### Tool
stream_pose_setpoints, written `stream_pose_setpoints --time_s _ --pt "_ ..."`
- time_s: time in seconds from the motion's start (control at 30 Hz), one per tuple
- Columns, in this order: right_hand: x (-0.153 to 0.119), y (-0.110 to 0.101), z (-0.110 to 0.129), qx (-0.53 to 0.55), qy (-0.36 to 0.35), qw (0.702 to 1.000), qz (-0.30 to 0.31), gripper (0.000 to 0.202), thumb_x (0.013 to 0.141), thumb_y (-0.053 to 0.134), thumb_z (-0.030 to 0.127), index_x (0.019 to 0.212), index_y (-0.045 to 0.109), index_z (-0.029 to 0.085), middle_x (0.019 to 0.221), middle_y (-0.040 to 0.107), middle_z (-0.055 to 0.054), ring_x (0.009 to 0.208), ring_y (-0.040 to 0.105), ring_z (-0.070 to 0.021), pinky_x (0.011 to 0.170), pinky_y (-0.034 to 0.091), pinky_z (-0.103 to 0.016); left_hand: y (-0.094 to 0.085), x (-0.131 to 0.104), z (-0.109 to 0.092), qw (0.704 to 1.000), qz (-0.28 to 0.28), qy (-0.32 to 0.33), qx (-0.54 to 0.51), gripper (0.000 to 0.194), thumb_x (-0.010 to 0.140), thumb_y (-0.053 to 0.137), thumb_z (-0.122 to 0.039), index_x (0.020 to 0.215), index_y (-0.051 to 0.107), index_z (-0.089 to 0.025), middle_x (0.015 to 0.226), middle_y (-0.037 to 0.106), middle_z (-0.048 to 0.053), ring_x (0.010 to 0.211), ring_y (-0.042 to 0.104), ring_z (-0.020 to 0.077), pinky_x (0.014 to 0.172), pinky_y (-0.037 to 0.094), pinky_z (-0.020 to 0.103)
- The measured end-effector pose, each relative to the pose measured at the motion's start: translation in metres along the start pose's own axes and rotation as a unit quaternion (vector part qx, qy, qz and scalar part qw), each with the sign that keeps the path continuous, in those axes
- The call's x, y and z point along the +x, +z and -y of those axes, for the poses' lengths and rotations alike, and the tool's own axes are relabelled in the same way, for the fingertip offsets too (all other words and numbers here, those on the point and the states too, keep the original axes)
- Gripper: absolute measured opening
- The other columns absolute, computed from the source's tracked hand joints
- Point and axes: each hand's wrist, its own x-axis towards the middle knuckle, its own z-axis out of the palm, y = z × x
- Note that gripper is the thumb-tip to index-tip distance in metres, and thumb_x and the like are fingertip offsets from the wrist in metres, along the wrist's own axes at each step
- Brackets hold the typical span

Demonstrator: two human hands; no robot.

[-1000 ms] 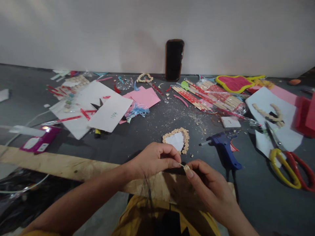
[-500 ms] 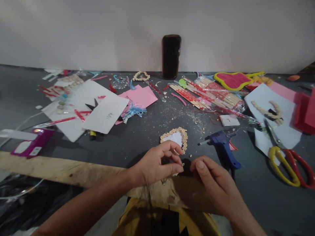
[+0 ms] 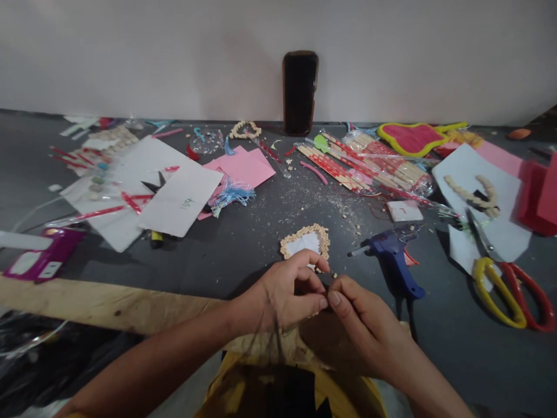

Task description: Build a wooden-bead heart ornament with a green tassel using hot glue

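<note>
My left hand (image 3: 291, 290) is pinched at thumb and fingers near the table's front edge. The fingertips of my right hand (image 3: 357, 307) meet it, also pinched. Whatever lies between them is too small and hidden to name. Just beyond my left fingers lies a heart-like frame of small beige pieces (image 3: 319, 232), with white paper (image 3: 304, 244) inside; my hand covers its near part. To the right of my hands a blue glue gun (image 3: 394, 261) rests on the table, its nozzle pointing left.
Scissors (image 3: 500, 290) with yellow and red handles lie at the right. White papers (image 3: 183, 200), pink sheets (image 3: 248, 168) and bundled sticks (image 3: 335, 165) cover the back. A phone (image 3: 300, 93) leans on the wall. A purple device (image 3: 47, 255) sits at the left.
My right hand has moved left, and its fingertips now meet those of my left hand. The view has shifted slightly; the beige frame and glue gun stay in place.
</note>
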Motion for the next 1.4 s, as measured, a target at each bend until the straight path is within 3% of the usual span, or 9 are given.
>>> stream_pose_setpoints --time_s 0.17,0.47,0.57,0.63,0.77,0.97,1.1,1.23,1.4 --pt "0.001 -0.004 0.000 -0.019 -0.036 0.999 -0.008 0.016 0.093 0.041 0.023 0.081 0.052 0.021 0.073 0.057 0.002 0.065 0.053 -0.0102 0.060 0.041 -0.021 -0.004 0.005 0.013 0.981 0.060 -0.036 -0.180 0.038 0.072 0.073 -0.022 0.100 0.047 -0.019 0.073 0.060 -0.004 0.064 0.054 0.0079 0.059 0.038 0.019" --pt "0.000 -0.010 0.003 -0.035 -0.118 0.992 -0.035 0.016 0.091 0.043 0.018 0.083 0.056 0.022 0.080 0.063 -0.001 0.075 0.059 -0.0112 0.067 0.047 -0.022 -0.001 0.001 0.004 0.973 0.052 -0.062 -0.218 0.041 0.066 0.075 -0.019 0.097 0.048 -0.016 0.069 0.060 -0.004 0.058 0.052 0.0070 0.055 0.035 0.019" --pt "-0.002 -0.010 0.002 -0.034 -0.125 0.991 -0.044 0.013 0.090 0.045 0.020 0.089 0.058 0.023 0.085 0.065 -0.002 0.080 0.061 -0.0129 0.070 0.048 -0.023 0.003 -0.002 0.000 0.978 0.015 -0.067 -0.195 0.041 0.063 0.073 -0.015 0.095 0.047 -0.018 0.066 0.058 -0.006 0.058 0.052 0.0071 0.057 0.037 0.020" --pt "-0.003 -0.010 0.001 -0.027 -0.089 0.995 -0.047 0.012 0.091 0.046 0.024 0.093 0.058 0.023 0.083 0.065 -0.001 0.075 0.061 -0.0120 0.065 0.048 -0.022 0.005 -0.006 -0.002 0.986 -0.012 -0.052 -0.155 0.039 0.064 0.069 -0.013 0.096 0.046 -0.019 0.068 0.058 -0.006 0.061 0.052 0.0078 0.061 0.039 0.020" --pt "-0.004 -0.004 0.000 -0.023 -0.008 0.999 -0.035 0.029 0.095 0.039 0.034 0.071 0.049 0.021 0.061 0.050 0.004 0.055 0.047 -0.0090 0.049 0.038 -0.020 0.011 -0.012 -0.004 0.998 -0.052 0.004 -0.026 0.034 0.069 0.062 -0.013 0.098 0.047 -0.020 0.069 0.061 -0.006 0.063 0.052 0.0091 0.062 0.039 0.020" --pt "-0.004 0.003 0.005 -0.035 -0.027 0.999 -0.028 0.030 0.095 0.038 0.032 0.068 0.044 0.021 0.059 0.046 0.004 0.053 0.042 -0.0084 0.048 0.035 -0.020 0.016 -0.014 -0.007 0.990 -0.099 0.032 0.095 0.027 0.072 0.061 -0.017 0.096 0.050 -0.021 0.071 0.065 -0.005 0.072 0.059 0.0126 0.070 0.041 0.023" --pt "-0.006 0.000 0.005 -0.062 -0.051 0.995 -0.054 0.024 0.093 0.041 0.027 0.073 0.050 0.021 0.060 0.051 0.004 0.052 0.047 -0.0083 0.049 0.037 -0.019 0.016 -0.011 -0.007 0.996 -0.091 -0.019 -0.003 0.026 0.069 0.065 -0.016 0.090 0.051 -0.020 0.073 0.064 -0.004 0.071 0.059 0.0120 0.070 0.043 0.023" --pt "-0.008 -0.003 0.005 -0.099 -0.080 0.990 -0.067 0.017 0.092 0.043 0.024 0.079 0.054 0.022 0.068 0.059 0.001 0.058 0.054 -0.0097 0.053 0.042 -0.020 0.012 -0.005 -0.002 0.987 -0.041 -0.077 -0.139 0.031 0.063 0.073 -0.019 0.086 0.051 -0.017 0.069 0.060 -0.004 0.063 0.055 0.0093 0.062 0.041 0.021" --pt "-0.006 -0.005 0.006 -0.142 -0.154 0.972 -0.106 0.015 0.090 0.043 0.017 0.080 0.054 0.022 0.072 0.062 0.000 0.064 0.058 -0.0107 0.057 0.046 -0.021 0.008 -0.001 0.002 0.981 -0.001 -0.081 -0.176 0.034 0.061 0.078 -0.025 0.086 0.058 -0.014 0.068 0.060 -0.002 0.061 0.053 0.0088 0.058 0.040 0.020"
